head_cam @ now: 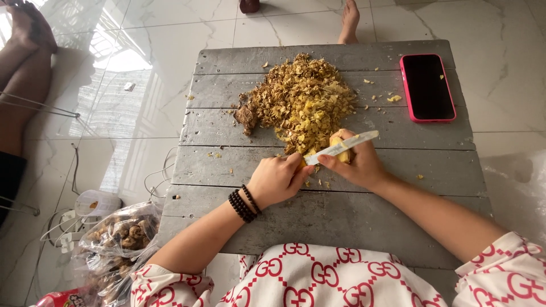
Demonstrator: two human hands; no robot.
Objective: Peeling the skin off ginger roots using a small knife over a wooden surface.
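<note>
My left hand (276, 179), with a dark bead bracelet on its wrist, grips the handle of a small knife (341, 146) whose pale blade points up and right. My right hand (361, 166) is closed around a yellow peeled root piece (336, 140), and the blade lies across it. Both hands hover over the middle of a low grey plank table (227, 165). Just beyond them lies a big pile of yellow-brown peelings (304, 99), with a brown unpeeled chunk (246, 117) at its left edge.
A black phone in a pink case (427, 87) lies at the table's far right. On the tiled floor at my left sits a clear plastic bag of brown roots (122, 233), beside a white cup (96, 202) and cables. Another person's foot (350, 20) shows beyond the table, and legs at far left.
</note>
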